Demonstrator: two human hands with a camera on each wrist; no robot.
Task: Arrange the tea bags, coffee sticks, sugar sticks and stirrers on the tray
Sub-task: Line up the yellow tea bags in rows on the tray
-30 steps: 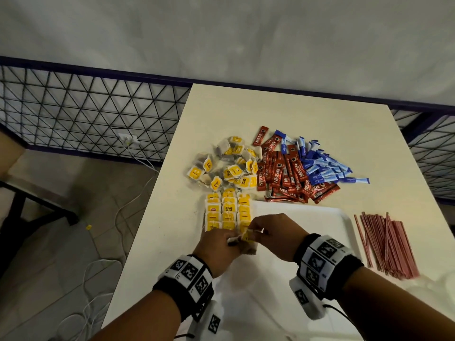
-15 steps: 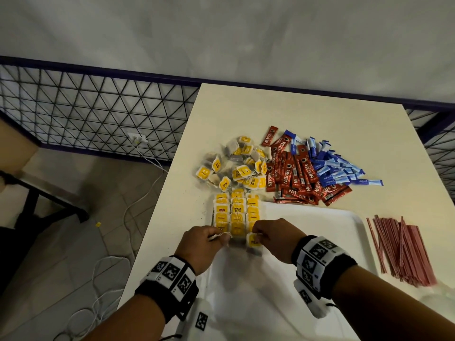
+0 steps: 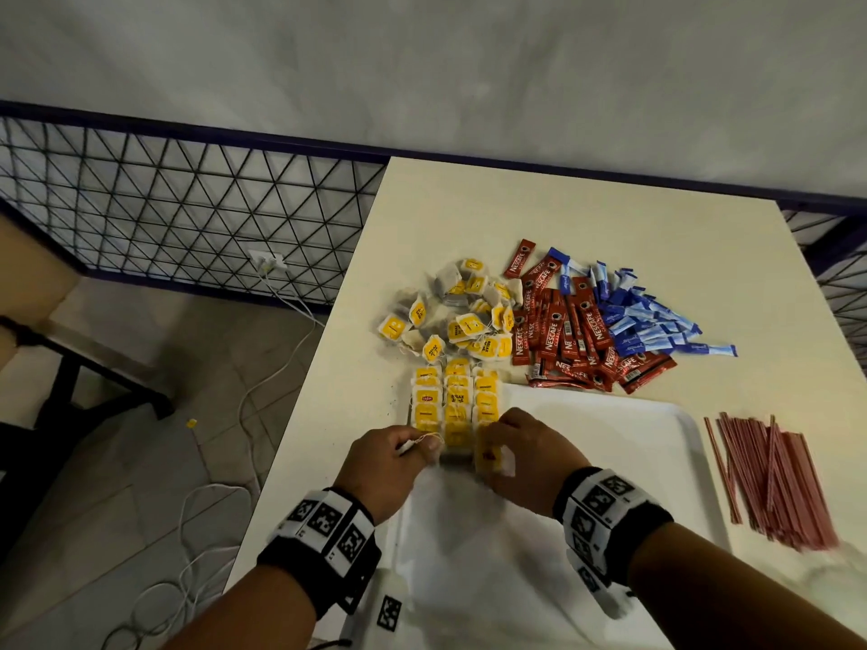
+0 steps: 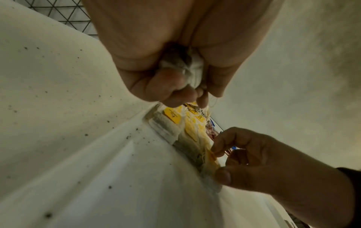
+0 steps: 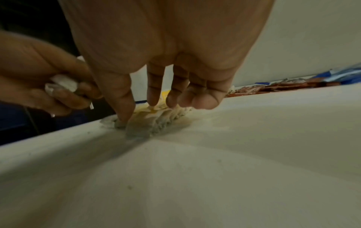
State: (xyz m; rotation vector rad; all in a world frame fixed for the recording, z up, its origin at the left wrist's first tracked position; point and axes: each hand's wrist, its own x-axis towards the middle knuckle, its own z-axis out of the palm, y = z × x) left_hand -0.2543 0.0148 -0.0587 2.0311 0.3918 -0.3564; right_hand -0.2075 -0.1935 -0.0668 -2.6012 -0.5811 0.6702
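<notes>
A white tray (image 3: 610,462) lies in front of me. Three rows of yellow-tagged tea bags (image 3: 452,396) fill its far left corner. My left hand (image 3: 424,445) grips a bunch of tea bags (image 4: 185,69) at the tray's left rim, with strings trailing from the fist. My right hand (image 3: 492,443) pinches one tea bag (image 3: 488,457) between thumb and index finger and holds it down at the near end of the right row. Beyond the tray lie loose tea bags (image 3: 460,316), red coffee sticks (image 3: 572,335) and blue sugar sticks (image 3: 647,321). Red stirrers (image 3: 769,476) lie to the tray's right.
The cream table (image 3: 563,213) ends just left of the tray, with tiled floor and white cables (image 3: 262,382) below. A dark mesh fence (image 3: 187,218) runs behind the table. The near and right parts of the tray are bare.
My hands have parted from the middle. The left hand drew back to the left with its bunch, and the right hand brought one tea bag down onto the near end of the right row.
</notes>
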